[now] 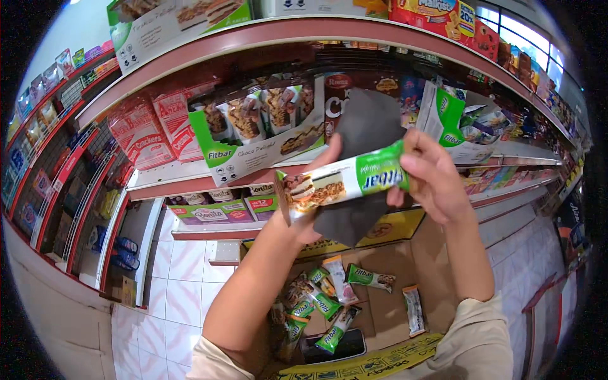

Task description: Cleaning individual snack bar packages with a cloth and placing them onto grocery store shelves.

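Observation:
A large snack bar point(326, 187) in a white and green wrapper is held out in front of me, slightly tilted. My right hand point(437, 174) pinches its green end between thumb and fingers. Behind the bar, my left hand point(330, 153) grips a dark grey cloth point(370, 120), which hangs out above and below the bar. Most of the left fingers are hidden by the bar and cloth. Below my hands is an open cardboard box point(437, 272) with several smaller wrapped bars point(370, 277) inside and a dark phone-like slab point(348, 345) at its near side.
On the shelf ahead stand a display carton point(234, 164) of bars, red cracker packs point(140, 136), and another green and white carton point(443, 123) at the right. Purple and green boxes point(215, 212) fill the lower shelf. More shelving point(57, 177) runs along the left, over a tiled floor point(180, 291).

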Available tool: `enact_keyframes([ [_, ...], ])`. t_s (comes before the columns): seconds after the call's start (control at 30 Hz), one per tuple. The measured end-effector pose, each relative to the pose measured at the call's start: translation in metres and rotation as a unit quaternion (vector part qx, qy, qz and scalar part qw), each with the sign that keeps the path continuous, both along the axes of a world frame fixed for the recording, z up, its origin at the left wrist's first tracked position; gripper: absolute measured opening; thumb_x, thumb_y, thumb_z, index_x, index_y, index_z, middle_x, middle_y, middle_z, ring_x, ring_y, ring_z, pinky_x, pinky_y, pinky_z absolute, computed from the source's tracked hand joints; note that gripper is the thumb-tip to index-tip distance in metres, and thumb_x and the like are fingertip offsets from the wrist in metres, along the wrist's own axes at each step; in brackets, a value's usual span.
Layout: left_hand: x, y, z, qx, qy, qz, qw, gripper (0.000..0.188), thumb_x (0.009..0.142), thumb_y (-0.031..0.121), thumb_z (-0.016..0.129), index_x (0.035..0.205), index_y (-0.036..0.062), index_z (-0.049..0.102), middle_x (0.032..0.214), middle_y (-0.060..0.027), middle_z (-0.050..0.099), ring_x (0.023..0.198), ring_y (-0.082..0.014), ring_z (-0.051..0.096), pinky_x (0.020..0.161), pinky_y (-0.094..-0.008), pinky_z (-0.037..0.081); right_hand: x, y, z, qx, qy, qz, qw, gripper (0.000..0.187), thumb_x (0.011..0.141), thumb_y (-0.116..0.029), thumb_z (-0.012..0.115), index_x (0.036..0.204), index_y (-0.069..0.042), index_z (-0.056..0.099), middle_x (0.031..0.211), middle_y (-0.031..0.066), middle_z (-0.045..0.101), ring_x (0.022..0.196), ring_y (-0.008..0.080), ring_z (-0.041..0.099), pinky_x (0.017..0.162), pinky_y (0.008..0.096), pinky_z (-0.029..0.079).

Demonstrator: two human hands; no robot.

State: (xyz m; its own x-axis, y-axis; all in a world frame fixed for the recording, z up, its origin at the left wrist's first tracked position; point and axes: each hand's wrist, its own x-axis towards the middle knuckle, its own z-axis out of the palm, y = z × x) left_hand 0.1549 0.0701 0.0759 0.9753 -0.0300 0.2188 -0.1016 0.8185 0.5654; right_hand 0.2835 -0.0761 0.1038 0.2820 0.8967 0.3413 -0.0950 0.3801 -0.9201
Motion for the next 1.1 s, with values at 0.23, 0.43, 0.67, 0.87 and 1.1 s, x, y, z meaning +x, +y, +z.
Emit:
enact_keyframes([
  [0.23,-0.005,-0.007,0.015,0.041,0.003,0.181,0.983,0.054,0.094,0.043,0.037,0.126,-0.0004,0.041,0.121,-0.0143,0.053,0.105,-0.0265,0.056,0.090,-0.0377,0.045,0.003,0.006,-0.008,0.144,0.049,-0.224,0.963,0.012,0.093,-0.017,0.046,0.099,-0.009,0.040,0.089,0.0132,0.059,0.057,0.0182,0.063,0.049,0.0242,0.053],
  [0.43,0.000,-0.020,0.016,0.064,0.017,0.248,0.966,0.053,0.095,0.043,0.033,0.127,0.0006,0.040,0.122,-0.0140,0.051,0.108,-0.0239,0.054,0.094,-0.0363,0.042,-0.009,0.011,-0.010,0.390,-0.295,-0.379,0.785,0.008,0.094,-0.012,0.042,0.094,-0.005,0.038,0.103,0.0230,0.058,0.087,0.0303,0.063,0.066,0.0303,0.054],
  [0.67,-0.006,-0.021,0.014,0.023,-0.066,0.226,0.972,0.056,0.094,0.047,0.029,0.125,0.0021,0.042,0.117,-0.0135,0.054,0.103,-0.0239,0.056,0.091,-0.0361,0.043,-0.020,0.000,-0.017,0.283,-0.628,-0.219,0.691,0.024,0.069,0.003,0.060,0.085,-0.004,0.045,0.113,0.0193,0.056,0.092,0.0331,0.059,0.074,0.0373,0.050],
  [0.87,-0.011,-0.020,0.013,0.015,-0.078,0.223,0.972,0.056,0.094,0.048,0.030,0.125,0.0023,0.042,0.115,-0.0134,0.055,0.102,-0.0241,0.056,0.090,-0.0361,0.044,-0.026,-0.001,-0.020,0.265,-0.569,-0.179,0.758,0.028,0.072,-0.001,0.063,0.096,-0.004,0.050,0.111,0.0169,0.056,0.094,0.0316,0.058,0.075,0.0366,0.049],
  [1.1,0.005,-0.042,0.007,0.239,-0.031,0.412,0.879,0.045,0.095,0.040,0.037,0.116,0.0027,0.051,0.101,-0.0086,0.061,0.084,-0.0136,0.061,0.071,-0.0279,0.050,-0.025,0.010,-0.024,0.135,-0.388,-0.262,0.873,0.044,0.078,0.003,0.061,0.117,-0.001,0.043,0.102,0.0063,0.045,0.081,0.0103,0.054,0.071,0.0202,0.043],
])
